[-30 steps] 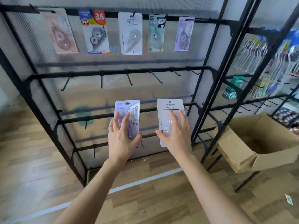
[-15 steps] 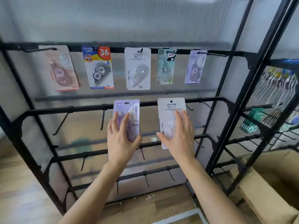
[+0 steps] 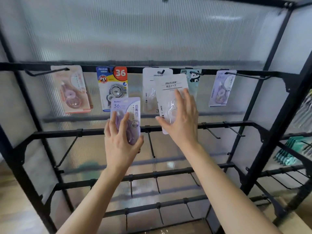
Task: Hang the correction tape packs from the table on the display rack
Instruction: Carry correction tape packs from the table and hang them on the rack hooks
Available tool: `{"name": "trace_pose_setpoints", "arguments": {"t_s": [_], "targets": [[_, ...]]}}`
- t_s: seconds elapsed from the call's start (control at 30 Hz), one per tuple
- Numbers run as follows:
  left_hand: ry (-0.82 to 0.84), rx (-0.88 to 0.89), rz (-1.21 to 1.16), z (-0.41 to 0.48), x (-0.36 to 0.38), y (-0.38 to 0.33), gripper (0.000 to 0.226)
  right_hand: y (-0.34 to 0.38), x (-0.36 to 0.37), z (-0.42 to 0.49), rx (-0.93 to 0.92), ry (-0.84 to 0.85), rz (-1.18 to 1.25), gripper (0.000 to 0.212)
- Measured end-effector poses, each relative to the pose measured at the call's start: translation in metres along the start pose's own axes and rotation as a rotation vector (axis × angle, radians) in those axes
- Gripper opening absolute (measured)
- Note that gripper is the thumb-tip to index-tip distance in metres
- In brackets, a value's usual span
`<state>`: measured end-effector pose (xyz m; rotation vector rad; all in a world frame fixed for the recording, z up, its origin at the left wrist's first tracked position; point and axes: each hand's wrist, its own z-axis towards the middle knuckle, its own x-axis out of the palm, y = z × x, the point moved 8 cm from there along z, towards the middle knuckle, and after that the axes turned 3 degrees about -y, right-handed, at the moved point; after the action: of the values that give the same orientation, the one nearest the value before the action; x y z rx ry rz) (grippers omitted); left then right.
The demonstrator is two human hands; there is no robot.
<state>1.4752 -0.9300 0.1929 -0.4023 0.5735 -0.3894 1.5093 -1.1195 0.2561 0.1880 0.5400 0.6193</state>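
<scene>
Both lifted to top rail (image 3: pixel 135 70).
White pack (image 3: pixel 169 88) is gripped by right hand (image 3: pixel 181 124) at its hook (image 3: pixel 161 71); purple pack (image 3: pixel 125 112) by left hand (image 3: pixel 120 144), lower.

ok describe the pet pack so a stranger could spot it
On the black display rack, follow the top rail. The PET correction tape pack hangs second from the left. Only it has a blue and yellow card with a red circle marked 36.
</scene>
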Motion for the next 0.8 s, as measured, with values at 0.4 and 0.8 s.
{"name": "trace_pose_setpoints", "arguments": {"t_s": [0.4, 0.8], "targets": [[-0.062, 0.035, 0.002, 0.035, 0.008, -0.003, 0.075, 0.004, 0.033, 0.032, -0.032, 0.091, -0.017, 0.091], [-0.068, 0.033, -0.001, 0.033, 0.008, -0.004, 0.073, -0.007, 0.078, 0.046, -0.006, 0.307, -0.122, 0.095]]}}
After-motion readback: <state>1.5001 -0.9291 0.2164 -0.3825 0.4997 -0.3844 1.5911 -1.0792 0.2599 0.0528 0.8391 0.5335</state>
